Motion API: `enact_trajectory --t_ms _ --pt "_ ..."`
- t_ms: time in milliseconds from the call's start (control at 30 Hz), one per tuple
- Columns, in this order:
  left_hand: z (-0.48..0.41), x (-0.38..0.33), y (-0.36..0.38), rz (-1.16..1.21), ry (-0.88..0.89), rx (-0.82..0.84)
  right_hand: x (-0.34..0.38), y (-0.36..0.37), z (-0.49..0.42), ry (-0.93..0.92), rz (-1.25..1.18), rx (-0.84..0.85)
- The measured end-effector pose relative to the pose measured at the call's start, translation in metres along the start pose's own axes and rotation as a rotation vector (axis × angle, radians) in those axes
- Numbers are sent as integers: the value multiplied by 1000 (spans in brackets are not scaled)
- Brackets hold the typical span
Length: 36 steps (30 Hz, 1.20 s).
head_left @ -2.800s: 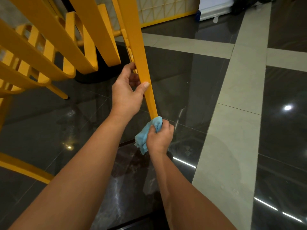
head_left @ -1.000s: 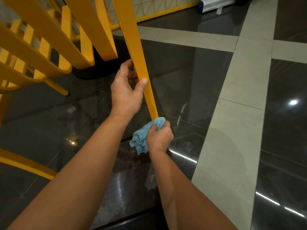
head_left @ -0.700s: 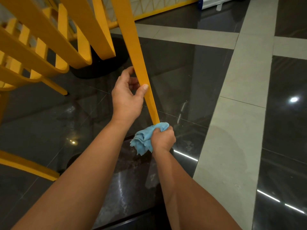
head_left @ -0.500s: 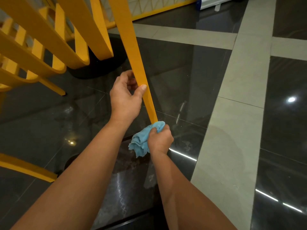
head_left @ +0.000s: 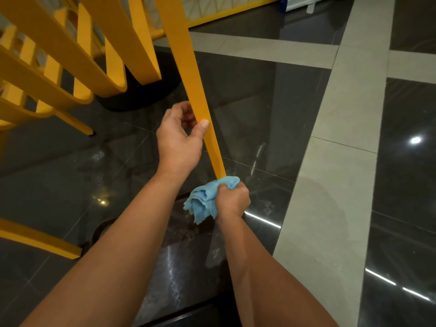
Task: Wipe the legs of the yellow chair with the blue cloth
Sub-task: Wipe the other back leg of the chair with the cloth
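The yellow chair (head_left: 59, 67) is tipped over at the upper left, and one long yellow leg (head_left: 188, 67) slants down toward the middle of the floor. My left hand (head_left: 179, 142) grips that leg partway down, thumb on its front face. My right hand (head_left: 232, 200) is closed on the crumpled blue cloth (head_left: 203, 201), which is wrapped around the leg's lowest end. The tip of the leg is hidden inside the cloth.
Glossy dark floor tiles with pale grey strips (head_left: 337, 142) run to the right. Other yellow chair legs (head_left: 40, 239) reach in at the lower left and middle left. A black round base (head_left: 141, 95) sits behind the chair. A yellow-edged panel (head_left: 226, 8) stands at the back.
My left hand has slid a little lower along the leg. My right hand with the cloth has stayed at the leg's bottom end, shifting only slightly.
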State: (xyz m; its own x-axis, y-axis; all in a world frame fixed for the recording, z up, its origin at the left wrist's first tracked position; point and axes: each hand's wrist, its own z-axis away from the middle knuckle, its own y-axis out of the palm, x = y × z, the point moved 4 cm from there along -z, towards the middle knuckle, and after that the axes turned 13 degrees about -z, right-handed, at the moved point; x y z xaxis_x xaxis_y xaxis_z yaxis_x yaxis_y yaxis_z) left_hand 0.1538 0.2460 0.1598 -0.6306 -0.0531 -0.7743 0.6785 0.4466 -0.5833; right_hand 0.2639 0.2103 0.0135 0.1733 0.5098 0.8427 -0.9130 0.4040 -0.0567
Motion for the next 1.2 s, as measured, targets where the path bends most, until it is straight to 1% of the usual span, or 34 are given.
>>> enact_trajectory --t_ms 100,200,300,433,533,600,700,767,933,1000,1100,1200 --pt "-1 0 0 11 -4 -8 9 2 5 -83 -13 -5" --pt "-1 -1 1 19 -6 -7 9 2 6 -100 -15 -14" --pt "0 0 1 17 -2 -12 5 0 3 -46 6 -23" --pt "2 1 1 9 9 -27 -3 -3 -3 82 32 7" --pt "3 3 3 -5 9 -38 -1 -5 -3 118 53 37" --pt "4 3 4 -19 18 -63 2 -6 -2 63 75 50" --pt "4 1 6 -18 38 -87 4 -5 3 -86 121 35" --pt "3 2 6 -21 49 -86 4 -4 4 -115 129 25" --pt "3 3 6 -3 68 -68 -3 -6 -3 49 116 34" --pt "4 3 5 -7 77 -77 -6 -7 -3 85 122 48" --pt "3 4 6 -5 87 -92 -4 -4 0 96 101 63" --pt "4 2 9 -11 99 -115 1 -1 4 50 74 41"
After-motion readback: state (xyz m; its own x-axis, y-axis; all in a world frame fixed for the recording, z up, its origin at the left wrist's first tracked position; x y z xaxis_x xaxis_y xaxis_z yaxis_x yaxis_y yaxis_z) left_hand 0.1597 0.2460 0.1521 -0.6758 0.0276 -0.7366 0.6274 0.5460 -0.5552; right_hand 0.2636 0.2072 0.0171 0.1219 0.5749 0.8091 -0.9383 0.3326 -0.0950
